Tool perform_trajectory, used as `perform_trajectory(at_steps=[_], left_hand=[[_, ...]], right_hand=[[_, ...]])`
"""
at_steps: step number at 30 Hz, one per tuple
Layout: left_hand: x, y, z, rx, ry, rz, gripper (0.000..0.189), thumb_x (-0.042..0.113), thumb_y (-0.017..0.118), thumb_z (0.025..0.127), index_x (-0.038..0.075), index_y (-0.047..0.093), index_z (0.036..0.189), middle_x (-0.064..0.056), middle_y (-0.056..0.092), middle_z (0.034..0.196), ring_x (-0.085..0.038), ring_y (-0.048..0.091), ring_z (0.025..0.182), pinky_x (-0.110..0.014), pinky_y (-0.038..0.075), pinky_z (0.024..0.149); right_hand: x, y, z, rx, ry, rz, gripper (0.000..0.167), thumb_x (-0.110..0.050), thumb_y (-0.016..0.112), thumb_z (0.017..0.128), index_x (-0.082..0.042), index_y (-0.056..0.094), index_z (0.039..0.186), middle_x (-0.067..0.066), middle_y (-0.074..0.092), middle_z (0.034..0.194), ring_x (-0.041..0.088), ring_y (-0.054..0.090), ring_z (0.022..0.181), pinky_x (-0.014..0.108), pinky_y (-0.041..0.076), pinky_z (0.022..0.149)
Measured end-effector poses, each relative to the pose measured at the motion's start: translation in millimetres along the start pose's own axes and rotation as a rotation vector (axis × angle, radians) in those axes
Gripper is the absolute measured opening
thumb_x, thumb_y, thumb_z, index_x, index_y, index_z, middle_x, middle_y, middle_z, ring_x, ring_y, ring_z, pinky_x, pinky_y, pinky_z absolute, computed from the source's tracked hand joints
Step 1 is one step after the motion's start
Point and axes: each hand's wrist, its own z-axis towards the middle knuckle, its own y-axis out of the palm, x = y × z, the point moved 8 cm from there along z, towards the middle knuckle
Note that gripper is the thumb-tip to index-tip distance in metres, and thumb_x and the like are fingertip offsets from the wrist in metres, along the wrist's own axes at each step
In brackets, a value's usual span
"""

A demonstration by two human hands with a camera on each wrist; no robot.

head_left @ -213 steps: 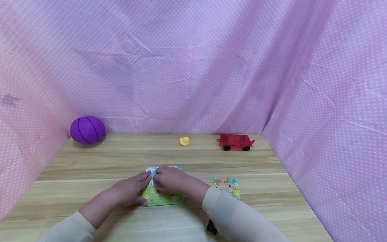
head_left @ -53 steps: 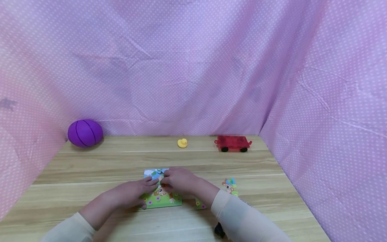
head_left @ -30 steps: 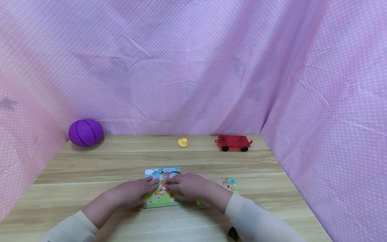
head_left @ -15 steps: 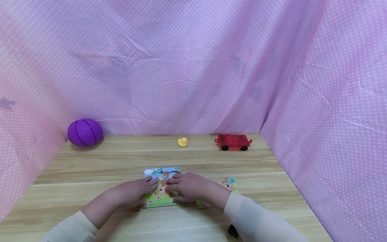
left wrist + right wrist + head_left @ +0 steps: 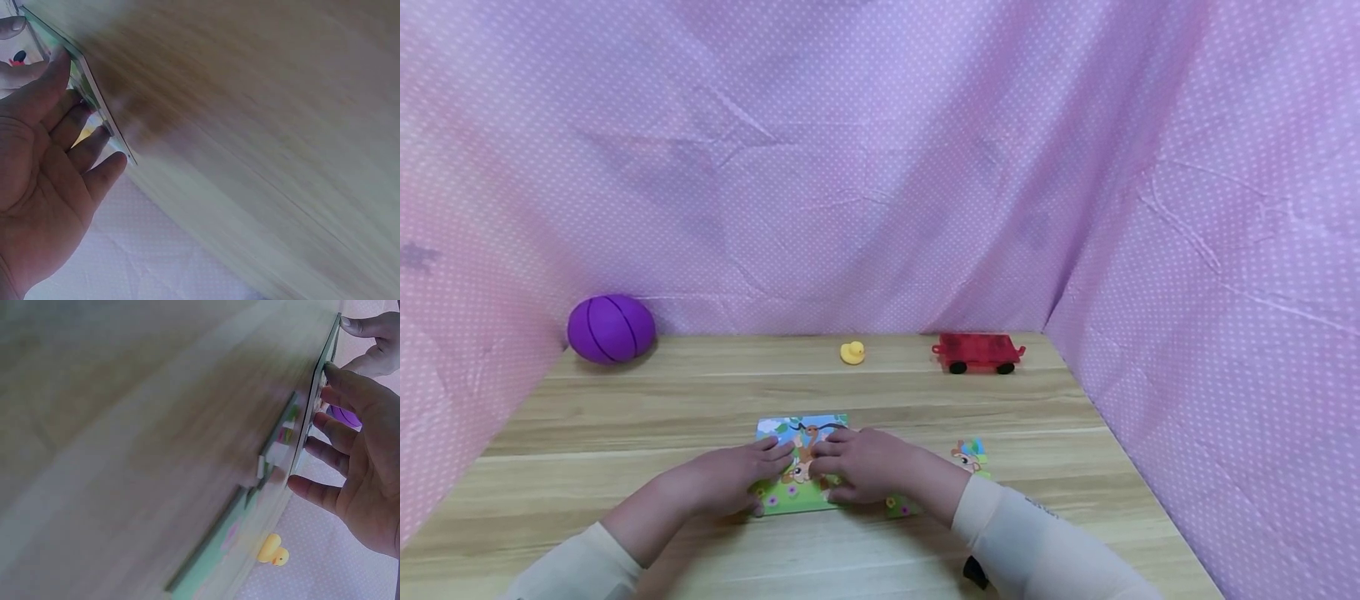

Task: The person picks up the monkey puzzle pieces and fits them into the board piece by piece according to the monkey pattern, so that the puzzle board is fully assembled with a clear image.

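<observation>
A jigsaw puzzle (image 5: 793, 500) with a monkey, blue sky and flowered grass lies flat near the middle of the wooden table. My left hand (image 5: 730, 479) rests on its left side, fingers spread over the picture and thumb at the near left corner. On the right side rests my right hand (image 5: 868, 465), fingers fairly straight, covering part of the picture. In both wrist views, the fingertips meet the thin edge of the board (image 5: 103, 106). Right of the board lie two loose puzzle pieces: a monkey-face piece (image 5: 968, 456) and a flowered green piece (image 5: 901, 506), partly hidden by my right arm.
Along the back of the table stand a purple ball (image 5: 612, 329), a small yellow rubber duck (image 5: 852, 352) and a red toy wagon (image 5: 978, 353). Pink dotted cloth (image 5: 850, 167) closes off the back and sides. A small black object (image 5: 976, 572) shows beside my right sleeve.
My right hand has let go of a piece at the board's upper part and moved right, flattening onto its right side. More of the monkey picture shows; fewer loose pieces lie at right.
</observation>
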Motion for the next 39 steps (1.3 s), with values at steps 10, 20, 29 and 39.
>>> perform_trajectory(at_steps=[10,20,29,39], left_hand=[[0.1,-2.7,-3.2,0.031,-0.004,-0.043,0.078,0.024,0.076,0.082,0.012,0.04,0.15,-0.002,0.032,0.16,-0.032,0.03,0.146,-0.055,0.032,0.115],[-4.4,-0.5,2.3,0.001,-0.036,-0.002,0.08,0.028,0.078,0.081,0.015,0.041,0.15,-0.001,0.031,0.16,-0.029,0.031,0.147,-0.052,0.032,0.116],[-1.4,-1.1,3.2,0.001,-0.03,-0.01,0.079,0.026,0.079,0.079,0.017,0.043,0.149,0.002,0.032,0.16,-0.03,0.031,0.146,-0.054,0.035,0.113],[-1.9,-0.9,1.3,0.001,-0.05,-0.019,0.079,0.025,0.079,0.078,0.015,0.044,0.148,0.001,0.033,0.16,-0.032,0.032,0.146,-0.056,0.035,0.113]], right_hand=[[1.5,-1.0,-2.8,-0.049,0.031,0.037,0.045,-0.054,0.048,0.098,-0.039,0.048,0.141,-0.009,0.039,0.156,0.02,0.037,0.143,0.044,0.05,0.102],[4.3,1.7,6.1,-0.034,0.016,0.049,0.048,-0.066,0.045,0.094,-0.039,0.052,0.133,-0.008,0.033,0.159,0.016,0.04,0.138,0.036,0.047,0.105],[4.0,3.9,12.2,-0.037,0.02,0.009,0.058,-0.078,0.039,0.086,-0.041,0.051,0.129,-0.012,0.033,0.159,0.014,0.043,0.13,0.034,0.047,0.097],[1.4,4.9,-5.1,-0.096,0.009,0.046,0.063,-0.068,0.044,0.093,-0.039,0.04,0.149,-0.009,0.026,0.161,0.019,0.03,0.146,0.041,0.041,0.112]])
